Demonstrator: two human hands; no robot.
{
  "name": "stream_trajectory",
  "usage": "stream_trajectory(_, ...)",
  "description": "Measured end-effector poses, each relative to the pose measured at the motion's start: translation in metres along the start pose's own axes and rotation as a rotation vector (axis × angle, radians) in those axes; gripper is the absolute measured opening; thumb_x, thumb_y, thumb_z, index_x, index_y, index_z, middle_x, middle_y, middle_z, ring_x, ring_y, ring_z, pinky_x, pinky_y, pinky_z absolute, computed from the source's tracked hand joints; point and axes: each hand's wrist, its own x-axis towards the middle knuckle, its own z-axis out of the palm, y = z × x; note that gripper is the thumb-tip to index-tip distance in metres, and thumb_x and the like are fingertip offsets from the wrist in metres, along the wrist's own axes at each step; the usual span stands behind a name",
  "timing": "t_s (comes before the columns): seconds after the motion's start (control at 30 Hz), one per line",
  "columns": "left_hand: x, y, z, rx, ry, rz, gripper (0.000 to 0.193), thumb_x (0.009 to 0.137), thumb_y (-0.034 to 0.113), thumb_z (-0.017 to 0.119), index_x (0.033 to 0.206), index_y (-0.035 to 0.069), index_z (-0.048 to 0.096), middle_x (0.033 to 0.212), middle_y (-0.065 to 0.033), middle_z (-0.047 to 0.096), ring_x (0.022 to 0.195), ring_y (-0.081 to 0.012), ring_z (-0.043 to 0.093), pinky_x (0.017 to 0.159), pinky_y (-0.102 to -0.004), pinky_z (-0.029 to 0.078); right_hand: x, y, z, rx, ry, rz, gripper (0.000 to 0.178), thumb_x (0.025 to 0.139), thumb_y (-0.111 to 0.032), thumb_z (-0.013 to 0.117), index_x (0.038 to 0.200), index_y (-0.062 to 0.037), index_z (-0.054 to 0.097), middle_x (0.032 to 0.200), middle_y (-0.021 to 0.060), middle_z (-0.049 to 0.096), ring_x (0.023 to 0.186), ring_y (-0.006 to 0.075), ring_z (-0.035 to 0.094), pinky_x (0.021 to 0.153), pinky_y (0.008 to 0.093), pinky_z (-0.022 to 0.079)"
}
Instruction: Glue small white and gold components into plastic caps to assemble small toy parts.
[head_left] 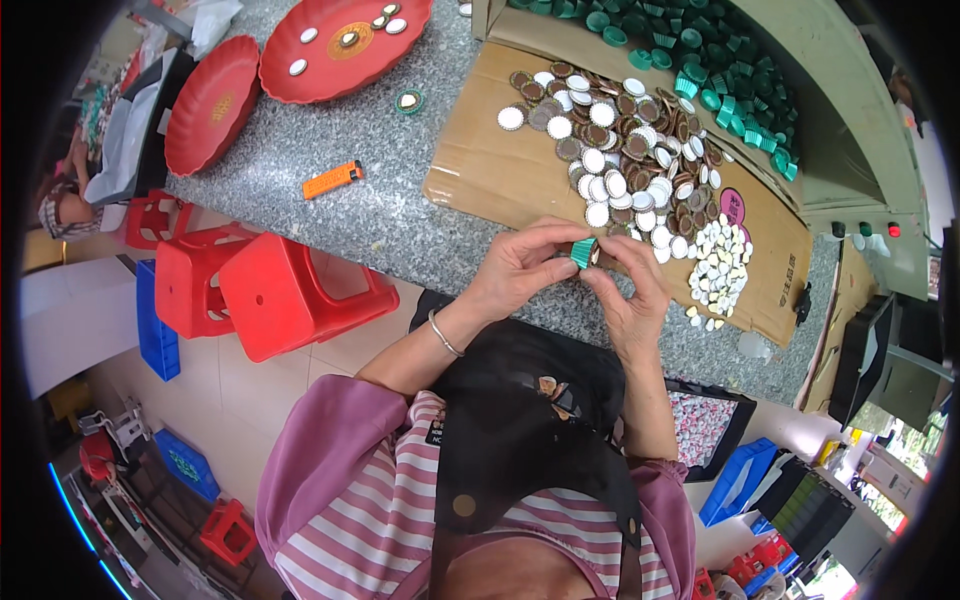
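Note:
Above the worktop's front edge, my left hand [520,270] pinches a small green ribbed cup [582,252] between thumb and fingertips. My right hand [636,290] meets it from the other side, thumb and finger closed on a small brown-and-white disc [595,256] at the cup's mouth. Fingers partly cover the disc. Just beyond my hands, a heap of scalloped brown and white discs [615,190] lies on a flat piece of cardboard [490,165]. Small white heart-shaped pieces [718,270] are piled on its right side.
Green ribbed cups [735,115] fill a bin at the back right. Two red scalloped trays [290,85] [190,125] stand at the far left. An orange lighter [331,180] and a single green cup [408,101] lie on the speckled worktop [260,150]. Red stools [270,300] stand left.

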Motion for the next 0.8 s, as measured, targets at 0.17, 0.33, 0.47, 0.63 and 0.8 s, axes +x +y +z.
stream_trajectory(0.17,0.0,0.0,0.0,0.004,-0.004,-0.01,0.035,0.084,-0.007,0.054,0.119,-0.002,0.053,0.116,-0.0093,0.051,0.109,-0.0178,0.051,0.094,-0.0306,0.042,-0.002,0.006,0.0,-0.031,0.001,-0.036,0.036,0.067,-0.011,0.077,0.099,-0.0017,0.064,0.094,0.0096,0.059,0.083,0.0194,0.06,0.069,0.0276,0.049)
stream_trajectory(0.33,-0.001,-0.002,-0.001,-0.002,-0.006,-0.042,0.035,0.086,-0.005,0.052,0.122,-0.001,0.051,0.114,-0.0069,0.051,0.107,-0.0151,0.052,0.09,-0.0276,0.045,-0.002,0.008,0.003,-0.242,0.071,-0.218,0.04,0.063,-0.014,0.079,0.099,-0.0028,0.065,0.09,0.009,0.058,0.078,0.0216,0.057,0.065,0.028,0.048)
stream_trajectory(0.47,-0.001,0.003,0.001,-0.068,0.041,-0.116,0.035,0.088,-0.003,0.051,0.123,0.0,0.05,0.113,-0.0054,0.052,0.106,-0.0144,0.053,0.09,-0.0273,0.046,0.0,0.004,0.006,-0.282,0.069,-0.246,0.037,0.066,-0.011,0.077,0.1,-0.0022,0.065,0.09,0.0096,0.058,0.077,0.0231,0.057,0.064,0.0294,0.047)
stream_trajectory(0.63,-0.002,0.006,0.0,-0.171,0.079,-0.179,0.035,0.089,0.0,0.051,0.124,0.001,0.049,0.113,-0.0045,0.053,0.106,-0.0154,0.054,0.091,-0.0298,0.048,0.002,-0.002,0.004,-0.205,0.024,-0.207,0.03,0.071,-0.001,0.068,0.101,-0.0008,0.064,0.089,0.0106,0.058,0.079,0.0251,0.057,0.067,0.0334,0.047)
stream_trajectory(0.8,-0.003,0.004,-0.001,-0.113,0.062,-0.157,0.035,0.089,0.0,0.051,0.124,0.001,0.05,0.113,-0.0045,0.053,0.106,-0.0149,0.054,0.09,-0.0292,0.048,0.008,-0.008,-0.005,-0.296,-0.045,-0.247,0.031,0.068,0.001,0.069,0.099,-0.0017,0.065,0.087,0.0105,0.059,0.079,0.0259,0.057,0.067,0.0335,0.046)
